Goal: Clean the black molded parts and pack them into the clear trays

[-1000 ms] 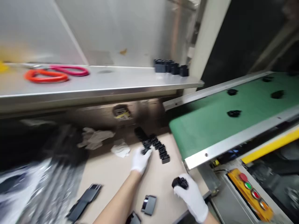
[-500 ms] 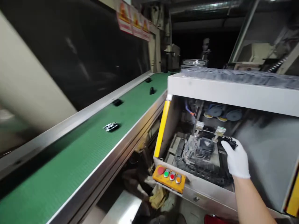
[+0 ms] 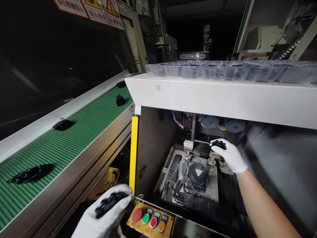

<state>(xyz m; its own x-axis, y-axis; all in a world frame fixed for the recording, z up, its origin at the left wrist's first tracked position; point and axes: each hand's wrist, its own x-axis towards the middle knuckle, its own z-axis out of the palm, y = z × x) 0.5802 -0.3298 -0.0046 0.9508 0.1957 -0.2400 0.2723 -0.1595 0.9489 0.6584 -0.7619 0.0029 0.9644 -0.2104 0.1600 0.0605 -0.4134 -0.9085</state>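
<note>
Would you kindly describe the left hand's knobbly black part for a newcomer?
Find the orange-yellow, four-button control box at bottom centre. To its left, the white-gloved left hand holds the knobbly, elongated black part. Alone among the black parts in view, it is held outside the white-fronted machine.

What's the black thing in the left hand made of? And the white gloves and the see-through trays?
The black part: probably hard, glossy plastic, since its bumps catch light, though coated metal is possible.
The white gloves: likely soft, matte fabric, as they fit snugly without shine.
The see-through trays: seemingly thin, shiny plastic, because light shows through their walls.
</note>
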